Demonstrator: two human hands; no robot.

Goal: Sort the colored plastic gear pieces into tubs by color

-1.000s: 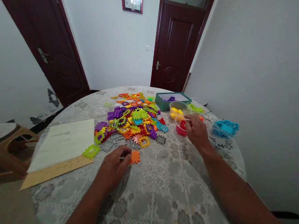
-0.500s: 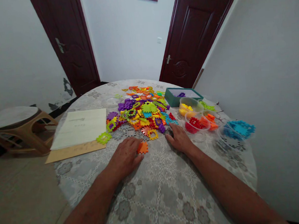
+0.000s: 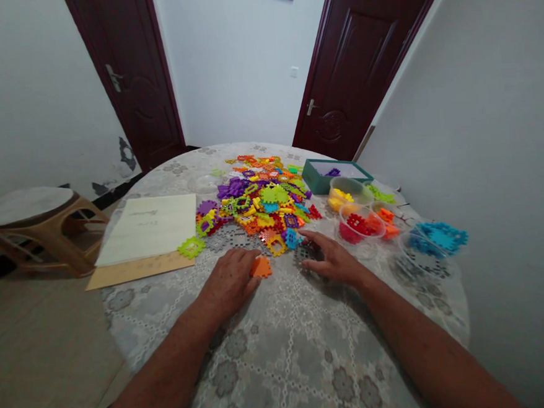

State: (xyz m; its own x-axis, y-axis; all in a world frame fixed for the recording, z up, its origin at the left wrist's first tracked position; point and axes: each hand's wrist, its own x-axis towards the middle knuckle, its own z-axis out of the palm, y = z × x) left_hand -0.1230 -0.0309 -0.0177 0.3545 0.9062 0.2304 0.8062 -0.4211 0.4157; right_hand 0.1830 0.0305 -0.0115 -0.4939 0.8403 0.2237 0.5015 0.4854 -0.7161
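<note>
Left hand touched the orange piece, fingers curled, grip unclear. Pile lay behind, colours mixed. Right hand had fingers parted at a grey piece, beside a blue one. Tubs farther right held yellow, red, orange, blue. Looked part-done, plenty outside the tubs. Edges: paper left, box and tubs right; table between forearms gave room.
</note>
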